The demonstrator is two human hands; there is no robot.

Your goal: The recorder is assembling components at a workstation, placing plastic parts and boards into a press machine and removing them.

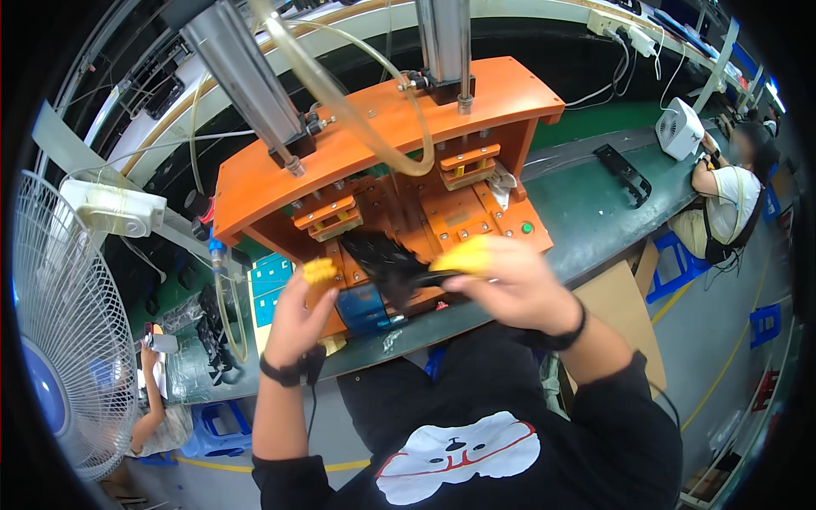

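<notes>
A black plastic part, smeared by motion, is held by its right end in my right hand. Yellow covers sit on that hand's fingertips, and its thumb presses the part from below. My left hand, also with yellow fingertip covers, is at the part's left side; its thumb and fingers are apart with nothing between them. Both hands are in front of an orange two-station press. A blue cylindrical piece at the press's front edge lies below the black part.
Two metal cylinders and clear hoses top the press; a green button is at its right. Another black part lies on the green bench. A fan stands left. One person sits right, another left.
</notes>
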